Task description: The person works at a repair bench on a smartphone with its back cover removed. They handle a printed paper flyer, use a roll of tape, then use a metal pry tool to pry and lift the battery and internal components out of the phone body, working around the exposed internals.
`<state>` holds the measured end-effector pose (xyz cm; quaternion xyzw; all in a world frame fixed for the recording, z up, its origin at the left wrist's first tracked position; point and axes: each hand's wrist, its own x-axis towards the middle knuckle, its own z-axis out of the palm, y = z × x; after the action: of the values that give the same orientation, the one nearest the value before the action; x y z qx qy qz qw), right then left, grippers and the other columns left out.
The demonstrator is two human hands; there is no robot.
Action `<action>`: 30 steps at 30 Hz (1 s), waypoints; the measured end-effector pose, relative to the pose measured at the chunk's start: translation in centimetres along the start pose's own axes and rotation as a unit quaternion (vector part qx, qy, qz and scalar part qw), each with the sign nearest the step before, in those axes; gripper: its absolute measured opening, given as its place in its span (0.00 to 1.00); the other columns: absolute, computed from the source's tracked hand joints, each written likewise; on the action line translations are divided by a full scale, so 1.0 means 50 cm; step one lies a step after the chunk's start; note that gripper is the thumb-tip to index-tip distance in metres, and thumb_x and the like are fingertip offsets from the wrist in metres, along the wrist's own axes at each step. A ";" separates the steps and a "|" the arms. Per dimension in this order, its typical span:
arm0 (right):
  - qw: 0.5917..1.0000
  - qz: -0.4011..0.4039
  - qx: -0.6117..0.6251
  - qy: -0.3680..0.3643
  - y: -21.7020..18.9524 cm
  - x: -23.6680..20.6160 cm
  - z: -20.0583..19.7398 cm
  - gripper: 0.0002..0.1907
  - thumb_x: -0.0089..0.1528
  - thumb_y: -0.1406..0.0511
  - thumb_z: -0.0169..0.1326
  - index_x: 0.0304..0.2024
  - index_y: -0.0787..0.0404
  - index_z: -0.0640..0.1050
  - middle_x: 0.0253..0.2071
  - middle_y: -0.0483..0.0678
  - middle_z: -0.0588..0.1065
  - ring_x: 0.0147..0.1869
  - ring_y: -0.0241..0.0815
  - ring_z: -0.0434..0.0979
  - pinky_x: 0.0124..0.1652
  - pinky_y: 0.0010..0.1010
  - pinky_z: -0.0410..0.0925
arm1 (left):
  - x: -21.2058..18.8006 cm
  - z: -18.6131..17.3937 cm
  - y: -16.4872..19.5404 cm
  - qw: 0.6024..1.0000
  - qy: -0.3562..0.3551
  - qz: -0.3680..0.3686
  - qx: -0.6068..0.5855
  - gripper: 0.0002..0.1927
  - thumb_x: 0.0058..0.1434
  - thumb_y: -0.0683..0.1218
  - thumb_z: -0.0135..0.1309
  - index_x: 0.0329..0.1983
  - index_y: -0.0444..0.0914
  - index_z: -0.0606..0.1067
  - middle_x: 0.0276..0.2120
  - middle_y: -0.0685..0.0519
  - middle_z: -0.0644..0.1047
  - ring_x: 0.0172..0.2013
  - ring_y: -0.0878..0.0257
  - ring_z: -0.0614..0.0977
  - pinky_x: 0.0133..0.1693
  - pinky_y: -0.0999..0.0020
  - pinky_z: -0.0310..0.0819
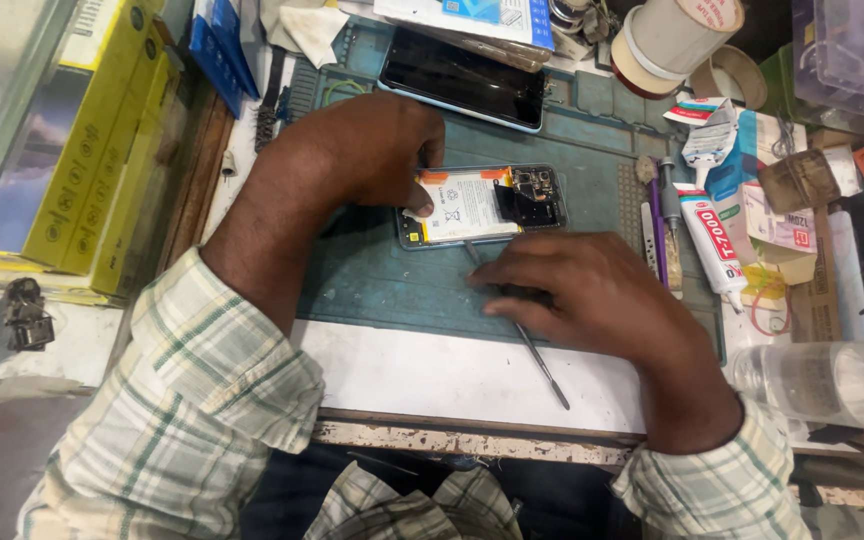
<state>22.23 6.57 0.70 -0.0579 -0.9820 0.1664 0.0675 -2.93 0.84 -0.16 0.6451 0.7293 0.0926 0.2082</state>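
Note:
An opened phone point(482, 205) lies on a blue-green work mat point(372, 280), its white battery and dark circuit board exposed. My left hand point(367, 150) rests on the phone's left end, thumb pressing on the battery. My right hand point(577, 295) sits just below the phone and grips a thin metal pry tool point(542, 365). The tool's tip touches the phone's lower edge, and its handle points toward me.
A second phone point(462, 80) lies screen-up at the mat's far edge. A glue tube point(712, 240), tape rolls point(677, 35), hand tools point(660, 215) and small boxes crowd the right. Yellow boxes point(102, 150) stand at left. A clear plastic bottle point(822, 385) lies at right.

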 end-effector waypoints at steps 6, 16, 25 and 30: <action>0.995 0.037 0.088 -0.008 0.016 -0.007 0.012 0.10 0.58 0.66 0.61 0.43 0.59 0.84 0.37 0.47 0.80 0.31 0.41 0.81 0.31 0.32 0.72 | 0.000 -0.002 0.006 1.000 -0.010 -0.008 0.007 0.25 0.47 0.51 0.74 0.47 0.41 0.80 0.43 0.47 0.82 0.45 0.52 0.83 0.46 0.56 0.78; 0.936 0.020 0.295 0.192 0.082 -0.037 -0.005 0.13 0.64 0.76 0.57 0.51 0.63 0.82 0.43 0.51 0.81 0.45 0.36 0.83 0.45 0.26 0.76 | -0.004 -0.004 0.011 1.000 -0.015 -0.023 -0.002 0.24 0.49 0.51 0.73 0.47 0.42 0.79 0.42 0.48 0.82 0.43 0.54 0.84 0.44 0.56 0.78; 0.973 0.029 0.130 0.188 0.040 -0.021 0.005 0.06 0.66 0.71 0.58 0.45 0.61 0.82 0.43 0.52 0.81 0.45 0.41 0.84 0.44 0.31 0.75 | 0.001 -0.001 0.006 1.000 -0.007 -0.008 0.005 0.24 0.46 0.51 0.74 0.45 0.42 0.80 0.41 0.49 0.82 0.43 0.54 0.84 0.44 0.56 0.78; 0.987 -0.047 0.116 0.103 0.033 -0.015 -0.004 0.09 0.65 0.66 0.57 0.46 0.60 0.83 0.44 0.52 0.83 0.47 0.46 0.85 0.46 0.34 0.76 | 0.002 0.001 0.008 1.000 -0.010 -0.008 0.000 0.25 0.46 0.51 0.75 0.45 0.42 0.79 0.41 0.49 0.82 0.43 0.54 0.84 0.44 0.56 0.78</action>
<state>23.14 8.06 0.25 -0.0203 -0.9456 0.2687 0.1821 -2.54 1.00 -0.07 0.6399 0.7326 0.0841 0.2164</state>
